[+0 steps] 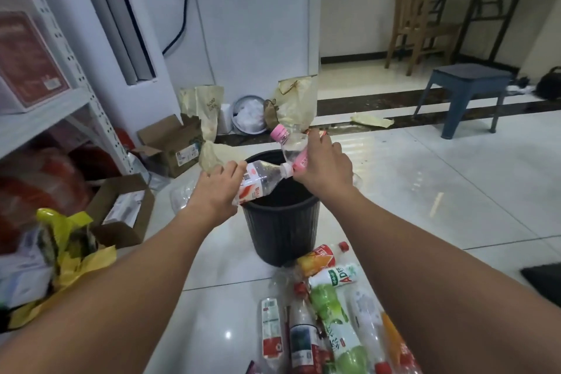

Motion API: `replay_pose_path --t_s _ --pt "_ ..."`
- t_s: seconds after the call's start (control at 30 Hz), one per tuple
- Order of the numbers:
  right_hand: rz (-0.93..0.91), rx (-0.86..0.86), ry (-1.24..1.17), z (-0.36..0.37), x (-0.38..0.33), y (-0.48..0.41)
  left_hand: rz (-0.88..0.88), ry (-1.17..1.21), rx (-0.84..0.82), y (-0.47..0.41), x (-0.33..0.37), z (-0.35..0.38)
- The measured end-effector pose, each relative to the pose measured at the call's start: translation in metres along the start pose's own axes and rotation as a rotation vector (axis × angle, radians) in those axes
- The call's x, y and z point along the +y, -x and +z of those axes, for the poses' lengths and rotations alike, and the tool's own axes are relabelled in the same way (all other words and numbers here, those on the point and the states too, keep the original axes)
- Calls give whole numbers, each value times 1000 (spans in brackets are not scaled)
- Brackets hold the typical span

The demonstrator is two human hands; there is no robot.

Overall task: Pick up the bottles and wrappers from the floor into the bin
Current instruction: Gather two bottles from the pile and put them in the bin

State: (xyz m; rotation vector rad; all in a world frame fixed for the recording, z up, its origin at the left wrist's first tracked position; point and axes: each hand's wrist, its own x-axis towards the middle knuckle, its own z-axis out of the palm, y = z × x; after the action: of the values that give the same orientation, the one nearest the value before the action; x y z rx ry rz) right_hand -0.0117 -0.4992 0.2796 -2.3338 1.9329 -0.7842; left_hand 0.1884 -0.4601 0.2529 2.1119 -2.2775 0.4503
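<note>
Above the bin (280,222), each grip clamped: left hand (217,188) on red-labelled bottle (261,181), right hand (323,165) on pink-capped bottle (291,146).

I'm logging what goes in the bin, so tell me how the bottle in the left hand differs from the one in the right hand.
The left hand's bottle has a white cap and a red-and-white label; the right hand's bottle has a pink cap and a pink label. The left hand's bottle lies nearly level, cap pointing right; the right hand's bottle tilts cap-up. Both are clear plastic, look empty, and are held over the black bin.
</note>
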Motion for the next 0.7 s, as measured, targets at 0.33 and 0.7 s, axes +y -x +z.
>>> replay_pose_path --t_s 0.33,0.7 --pt "-11 -71 48 48 20 -45 -141 107 -9 -33 -29 34" --pt "-62 -98 53 93 20 -77 -114 69 -7 -61 -29 60"
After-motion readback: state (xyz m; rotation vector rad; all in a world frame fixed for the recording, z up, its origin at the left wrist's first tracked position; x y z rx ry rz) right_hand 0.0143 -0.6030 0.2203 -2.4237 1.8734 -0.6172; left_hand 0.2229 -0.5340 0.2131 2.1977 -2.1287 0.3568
